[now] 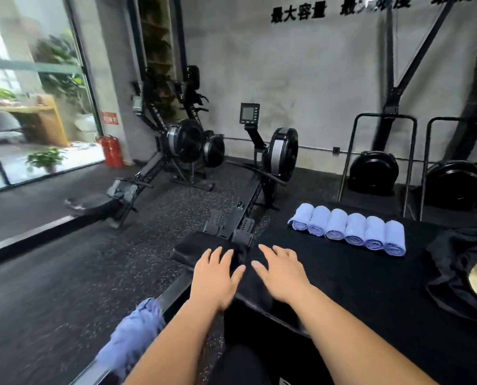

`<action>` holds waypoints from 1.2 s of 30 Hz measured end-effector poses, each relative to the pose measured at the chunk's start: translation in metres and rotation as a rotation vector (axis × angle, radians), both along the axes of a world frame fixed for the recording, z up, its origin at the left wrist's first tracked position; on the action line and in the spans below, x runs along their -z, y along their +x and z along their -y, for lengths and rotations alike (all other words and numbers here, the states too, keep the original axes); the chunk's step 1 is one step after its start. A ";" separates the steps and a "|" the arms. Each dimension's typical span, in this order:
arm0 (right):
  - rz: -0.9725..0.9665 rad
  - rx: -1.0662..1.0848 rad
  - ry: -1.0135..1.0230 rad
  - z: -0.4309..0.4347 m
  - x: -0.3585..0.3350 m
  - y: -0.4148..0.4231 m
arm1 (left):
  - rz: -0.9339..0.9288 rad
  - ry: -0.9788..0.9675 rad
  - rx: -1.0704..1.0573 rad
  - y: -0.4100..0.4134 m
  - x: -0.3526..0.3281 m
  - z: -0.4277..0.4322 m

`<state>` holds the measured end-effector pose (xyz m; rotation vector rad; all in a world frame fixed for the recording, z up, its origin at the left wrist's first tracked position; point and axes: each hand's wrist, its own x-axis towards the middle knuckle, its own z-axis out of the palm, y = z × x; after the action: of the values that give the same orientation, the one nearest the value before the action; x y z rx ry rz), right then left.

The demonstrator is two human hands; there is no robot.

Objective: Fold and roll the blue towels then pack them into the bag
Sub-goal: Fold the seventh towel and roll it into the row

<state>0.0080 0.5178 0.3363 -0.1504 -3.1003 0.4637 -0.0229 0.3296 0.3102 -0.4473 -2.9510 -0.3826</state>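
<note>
Six rolled blue towels (348,230) lie side by side in a row, each touching the next, near the far edge of the black table (370,295), spiral ends facing you. One more blue towel (133,337) – loose, not rolled – hangs crumpled over a rail well off the table's near left corner, beside your left forearm. The black bag (454,276) slumps at the table's right end, apart from the row, with something gold-coloured showing at its mouth.

Your right hand (283,273) is palm-down above the table's left part, fingers straight and slightly spread, gripping nothing. Your left hand (216,276) is held the same way just past the table's left edge, over a black pad (192,245) – fingers spread, nothing in them. Whether either palm touches the surface below, you cannot tell.

Beyond the table's left side stand rowing machines (276,159) on dark speckled flooring, and further off a red fire extinguisher (112,151) by a glass wall.
</note>
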 end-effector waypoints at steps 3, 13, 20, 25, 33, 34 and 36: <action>0.011 -0.085 0.010 0.044 0.003 -0.005 | 0.018 0.008 -0.065 0.010 0.009 0.044; 0.072 -0.300 0.032 0.163 0.044 -0.016 | 0.130 0.010 -0.244 0.040 0.067 0.156; 0.177 -0.405 0.024 0.214 0.094 -0.023 | 0.253 -0.062 -0.320 0.054 0.131 0.209; 0.268 -0.448 0.007 0.236 0.138 -0.029 | 0.331 -0.081 -0.361 0.059 0.166 0.229; 0.406 -0.474 -0.024 0.262 0.202 -0.039 | 0.448 -0.082 -0.403 0.049 0.216 0.252; 0.400 -0.486 -0.016 0.266 0.206 -0.043 | 0.466 -0.082 -0.409 0.047 0.221 0.255; 0.414 -0.495 -0.001 0.272 0.214 -0.051 | 0.490 -0.074 -0.420 0.041 0.232 0.259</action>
<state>-0.0434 0.2462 0.1222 0.6123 -3.5315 0.4879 0.0181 0.0704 0.0780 0.3121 -3.4129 -0.3715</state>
